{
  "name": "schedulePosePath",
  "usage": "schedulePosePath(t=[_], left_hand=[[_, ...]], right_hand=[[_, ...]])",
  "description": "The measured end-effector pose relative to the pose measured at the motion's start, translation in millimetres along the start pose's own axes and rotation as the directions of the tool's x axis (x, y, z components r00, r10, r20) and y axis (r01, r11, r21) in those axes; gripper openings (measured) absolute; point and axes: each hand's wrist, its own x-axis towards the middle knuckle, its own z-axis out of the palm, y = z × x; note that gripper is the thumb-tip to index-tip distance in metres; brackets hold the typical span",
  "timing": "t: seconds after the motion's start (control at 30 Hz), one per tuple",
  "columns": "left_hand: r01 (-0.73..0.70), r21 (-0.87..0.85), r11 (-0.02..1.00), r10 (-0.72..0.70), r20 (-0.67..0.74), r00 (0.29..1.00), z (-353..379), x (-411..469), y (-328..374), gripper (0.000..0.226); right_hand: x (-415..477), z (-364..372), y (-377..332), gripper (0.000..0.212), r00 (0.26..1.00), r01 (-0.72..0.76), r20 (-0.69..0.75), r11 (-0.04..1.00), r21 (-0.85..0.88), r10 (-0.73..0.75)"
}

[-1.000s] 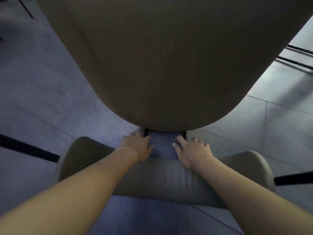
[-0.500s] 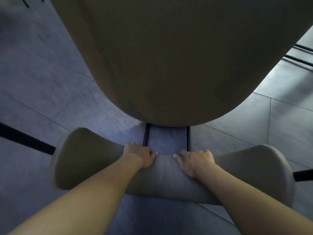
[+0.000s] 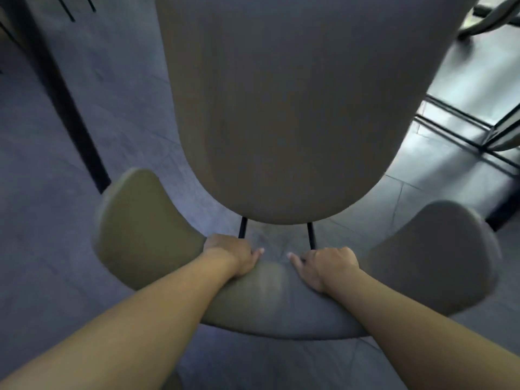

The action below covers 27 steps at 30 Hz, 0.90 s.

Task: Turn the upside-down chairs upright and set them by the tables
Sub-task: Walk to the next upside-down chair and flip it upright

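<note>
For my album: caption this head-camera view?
Both hands, left and right, grip a chair's curved backrest.

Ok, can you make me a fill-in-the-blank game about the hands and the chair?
1. Both hands grip the chair's curved ____.
2. The left hand and right hand grip it near its ____, not at the ends.
3. Two thin ____ rods join it to the seat.

Missing words: backrest; middle; black

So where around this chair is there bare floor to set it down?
Bare floor lies left of the seat, bordered by a dark table leg. Right, past the chair's curved backrest, frame bars and another chair crowd it. Left hand and right hand grip the backrest.
</note>
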Motion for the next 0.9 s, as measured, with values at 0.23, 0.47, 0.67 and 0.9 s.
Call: schedulePosePath(t=[0.23, 0.47, 0.67, 0.9], left_hand=[[-0.086, 0.018, 0.996, 0.085, 0.081, 0.993, -164.1, -116.0, -12.9, 0.073], [-0.055, 0.130, 0.990, 0.077, -0.173, 0.982, -274.6, -155.9, -37.8, 0.075], [0.014, 0.147, 0.989, 0.084, -0.635, 0.768, -306.4, -158.6, -51.0, 0.074], [-0.012, 0.065, 0.998, 0.056, -0.734, 0.676, -337.0, -140.2, -59.3, 0.064]], right_hand=[[-110.8, -171.7, 20.9, 0.089, 0.999, 0.006, 0.043, 1.000, -0.009, -0.006], [-142.0, -295.0, 39.2, 0.085, 0.995, 0.027, -0.101, 0.999, 0.028, -0.024], [-134.2, -333.3, 50.1, 0.079, 0.910, 0.033, -0.415, 0.999, 0.035, -0.015], [-99.6, -357.0, 55.1, 0.078, 0.835, 0.047, -0.551, 0.995, 0.086, 0.008]])
